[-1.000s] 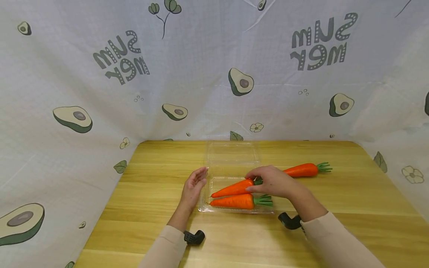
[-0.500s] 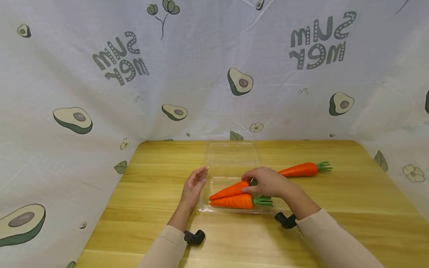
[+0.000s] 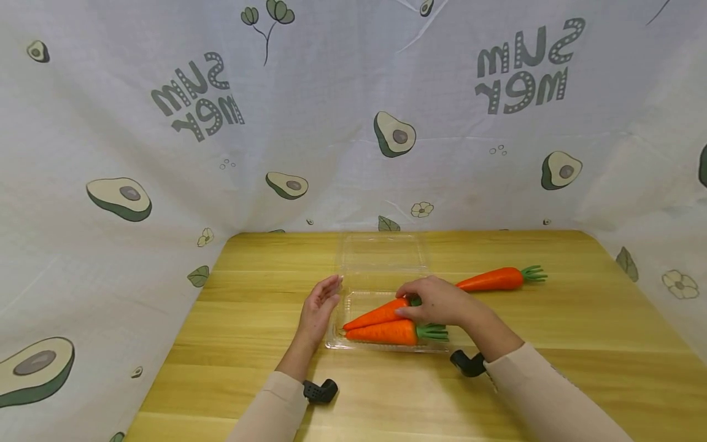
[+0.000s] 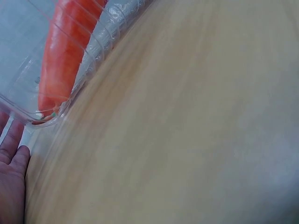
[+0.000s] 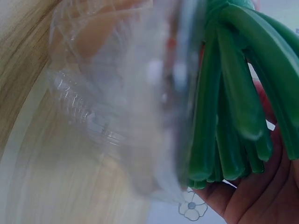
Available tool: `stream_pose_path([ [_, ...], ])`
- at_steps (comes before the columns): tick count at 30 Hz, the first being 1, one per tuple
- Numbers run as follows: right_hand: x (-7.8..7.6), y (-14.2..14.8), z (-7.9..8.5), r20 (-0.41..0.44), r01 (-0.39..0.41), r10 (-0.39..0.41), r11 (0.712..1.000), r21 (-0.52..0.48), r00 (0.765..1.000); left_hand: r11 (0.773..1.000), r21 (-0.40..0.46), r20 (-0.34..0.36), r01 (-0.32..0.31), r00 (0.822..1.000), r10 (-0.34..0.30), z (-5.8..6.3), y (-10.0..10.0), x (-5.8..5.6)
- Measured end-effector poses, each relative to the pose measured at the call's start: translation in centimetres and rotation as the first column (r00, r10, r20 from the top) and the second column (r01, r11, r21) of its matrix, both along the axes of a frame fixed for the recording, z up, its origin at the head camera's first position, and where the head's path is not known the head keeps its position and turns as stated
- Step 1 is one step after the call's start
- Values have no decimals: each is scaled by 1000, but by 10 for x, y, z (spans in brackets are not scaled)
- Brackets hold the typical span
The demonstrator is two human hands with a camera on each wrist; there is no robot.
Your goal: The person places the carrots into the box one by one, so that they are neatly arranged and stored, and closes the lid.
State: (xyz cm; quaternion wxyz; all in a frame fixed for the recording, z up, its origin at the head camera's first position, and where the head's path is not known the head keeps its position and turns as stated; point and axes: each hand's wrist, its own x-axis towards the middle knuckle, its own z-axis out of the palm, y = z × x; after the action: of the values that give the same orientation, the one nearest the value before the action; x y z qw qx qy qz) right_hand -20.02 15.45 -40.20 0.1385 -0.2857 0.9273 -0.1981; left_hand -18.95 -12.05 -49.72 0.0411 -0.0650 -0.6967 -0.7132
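A clear plastic clamshell box [image 3: 386, 348] lies with its lid folded back, and two orange carrots are in its base. My right hand [image 3: 436, 301] grips the farther carrot [image 3: 378, 314] at its thick top end, thumb on the near side. The nearer carrot [image 3: 381, 333] lies alongside, its green stems toward the right; the two tips meet at the left. In the right wrist view green stems [image 5: 233, 102] fill the space before my palm. My left hand [image 3: 319, 307] stays at the box's left side, fingers extended; whether it touches the wall is unclear.
A third carrot [image 3: 494, 280] lies on the wooden table [image 3: 248, 344], behind and right of the box, its tip hidden by my right hand. The flat transparent lid [image 3: 383, 252] reaches toward the back edge. A printed cloth [image 3: 331, 110] hangs behind the table.
My right hand has moved slightly left with the carrot it grips. That carrot's tip has come down beside the nearer carrot's tip. My left hand has stayed in place.
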Motion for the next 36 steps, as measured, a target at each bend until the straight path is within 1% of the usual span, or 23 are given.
stream_pose_path([
  [9, 0, 2, 4, 35, 35, -36, 999, 17, 999, 1000, -7, 2, -4, 1000, 4, 0, 0, 1],
  [15, 0, 9, 6, 58, 50, -48, 998, -35, 997, 1000, -8, 8, -11, 1000, 11, -1, 1, 1],
  [20, 0, 15, 9, 56, 75, -71, 995, -71, 996, 1000, -4, 11, -6, 1000, 6, -1, 1, 0],
  [22, 0, 16, 11, 54, 70, -66, 995, -71, 996, 1000, -8, 13, -7, 1000, 7, -1, 1, 1],
  [30, 2, 14, 11, 101, 79, -73, 995, -61, 992, 1000, -23, 3, -7, 1000, 7, -2, 0, 0],
  [36, 0, 15, 10, 78, 60, -55, 996, -64, 995, 999, -28, 14, -15, 1000, 16, -2, 0, 1],
])
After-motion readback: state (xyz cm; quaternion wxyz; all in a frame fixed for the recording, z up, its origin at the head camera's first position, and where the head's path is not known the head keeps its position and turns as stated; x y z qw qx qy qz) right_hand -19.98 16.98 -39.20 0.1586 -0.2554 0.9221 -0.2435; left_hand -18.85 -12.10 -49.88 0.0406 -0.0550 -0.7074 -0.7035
